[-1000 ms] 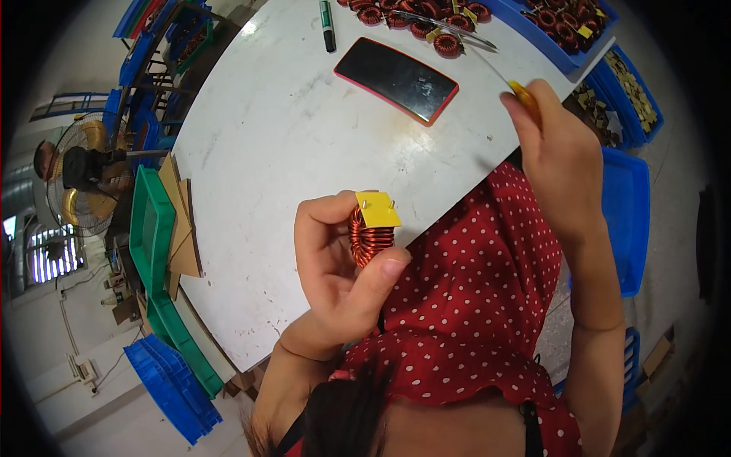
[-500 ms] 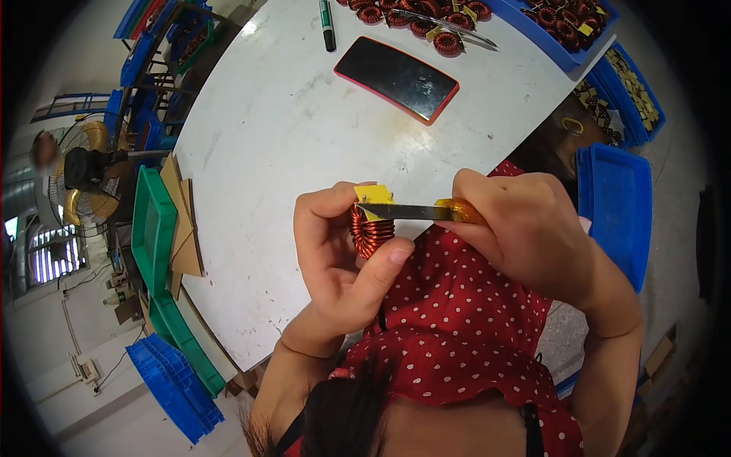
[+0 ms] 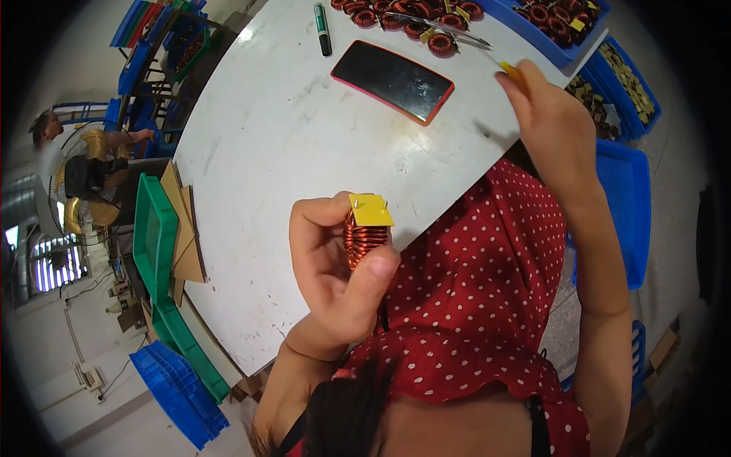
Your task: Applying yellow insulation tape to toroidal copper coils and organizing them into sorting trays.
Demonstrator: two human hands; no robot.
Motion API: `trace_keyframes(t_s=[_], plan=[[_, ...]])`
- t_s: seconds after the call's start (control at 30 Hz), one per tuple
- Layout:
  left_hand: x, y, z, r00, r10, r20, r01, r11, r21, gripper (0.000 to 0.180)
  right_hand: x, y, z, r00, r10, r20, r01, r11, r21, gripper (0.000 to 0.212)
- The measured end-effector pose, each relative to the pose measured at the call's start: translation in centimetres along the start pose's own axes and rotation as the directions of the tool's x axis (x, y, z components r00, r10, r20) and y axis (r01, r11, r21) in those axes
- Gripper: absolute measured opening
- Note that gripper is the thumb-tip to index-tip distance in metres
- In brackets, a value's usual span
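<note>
My left hand (image 3: 327, 266) holds a toroidal coil (image 3: 361, 242) wound with copper-red wire, its thumb and fingers pinching the sides. A square yellow plate (image 3: 370, 211) sits on the coil's upper end, with small metal pins standing up from it. Away to the right, over the table's edge, my right hand (image 3: 552, 126) is closed round a knife (image 3: 513, 74) with an amber-yellow handle. Most of the handle is hidden by the fingers, and the thin blade is hard to make out.
On the white table (image 3: 259, 167) lie a phone (image 3: 393, 81), a green-and-black marker (image 3: 323, 30), metal tweezers (image 3: 438, 27) and several coils (image 3: 442, 44). A blue bin of coils (image 3: 567, 57) stands far right. Green trays (image 3: 156, 236) and a fan (image 3: 87, 175) are left; another person (image 3: 49, 145) stands behind the fan.
My right hand has drawn the knife off the yellow plate and moved it up and right. My left hand still holds the coil, now slightly lower. The person behind the fan shows more fully.
</note>
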State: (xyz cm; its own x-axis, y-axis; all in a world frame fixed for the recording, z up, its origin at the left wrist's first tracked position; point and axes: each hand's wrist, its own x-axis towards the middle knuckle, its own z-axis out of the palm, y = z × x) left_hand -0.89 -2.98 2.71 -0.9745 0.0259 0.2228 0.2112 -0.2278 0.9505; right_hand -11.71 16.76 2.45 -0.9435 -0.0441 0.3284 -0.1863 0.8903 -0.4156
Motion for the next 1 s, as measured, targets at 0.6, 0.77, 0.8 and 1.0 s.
trace_keyframes(t_s=[0.6,0.77,0.8,1.0], plan=[[0.6,-1.4,-0.6,0.991,0.092,0.096,-0.104,0.987,0.124,0.046,-3.7,-0.8,-1.7,0.803,-0.542,0.247,0.386,0.790,0.476,0.023],[0.3,-1.5,-0.2,0.999,0.035,-0.001,-0.034,0.983,0.179,0.043,-4.2,-0.9,0.2,0.875,-0.484,-0.001,0.463,0.836,0.294,0.019],[0.4,-1.4,-0.1,1.000,0.015,-0.022,-0.011,0.985,0.170,0.042,-4.3,-0.9,0.4,0.877,-0.480,-0.016,0.465,0.842,0.273,0.019],[0.9,-0.7,0.2,0.993,-0.066,-0.093,0.073,0.995,0.070,0.036,-3.6,-1.2,0.5,0.905,-0.420,-0.065,0.425,0.890,0.164,0.014]])
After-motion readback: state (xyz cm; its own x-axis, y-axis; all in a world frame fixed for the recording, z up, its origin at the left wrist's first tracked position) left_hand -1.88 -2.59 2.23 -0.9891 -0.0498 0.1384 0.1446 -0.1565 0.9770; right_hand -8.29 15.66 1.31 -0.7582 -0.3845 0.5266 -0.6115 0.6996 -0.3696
